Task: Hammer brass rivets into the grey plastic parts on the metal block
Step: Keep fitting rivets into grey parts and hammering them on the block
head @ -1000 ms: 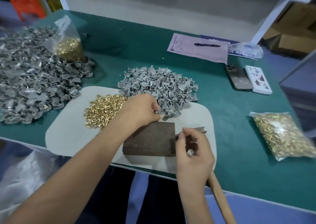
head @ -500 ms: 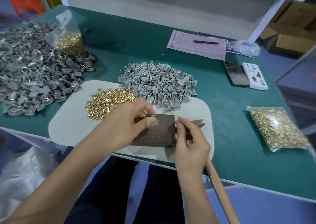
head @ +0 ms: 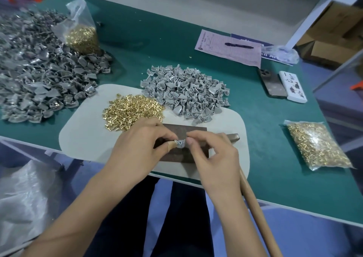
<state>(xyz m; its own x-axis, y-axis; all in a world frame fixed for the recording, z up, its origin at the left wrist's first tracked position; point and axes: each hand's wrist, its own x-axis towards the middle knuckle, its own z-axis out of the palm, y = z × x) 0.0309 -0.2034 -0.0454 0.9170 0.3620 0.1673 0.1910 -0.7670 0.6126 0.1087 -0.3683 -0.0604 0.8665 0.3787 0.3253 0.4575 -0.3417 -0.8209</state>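
A small grey plastic part (head: 180, 143) is pinched between my left hand (head: 137, 148) and my right hand (head: 212, 158), just above the dark metal block (head: 184, 131). A bandage wraps my left thumb tip. The block lies on a pale mat (head: 86, 137). Behind it are a loose pile of brass rivets (head: 131, 109) and a heap of grey plastic parts (head: 186, 91). The hammer lies to the right, its metal head (head: 232, 137) beside the block and its wooden handle (head: 257, 215) under my right wrist.
A big heap of grey parts (head: 39, 80) and an open bag of rivets (head: 82, 36) fill the table's left. A sealed bag of rivets (head: 318, 144) lies right. Paper with a pen (head: 237, 46), a phone (head: 272, 83) and a white box (head: 292, 85) sit behind.
My left hand brought a grey part from the heap to the block. My right hand moved left from the hammer and now pinches the same part.
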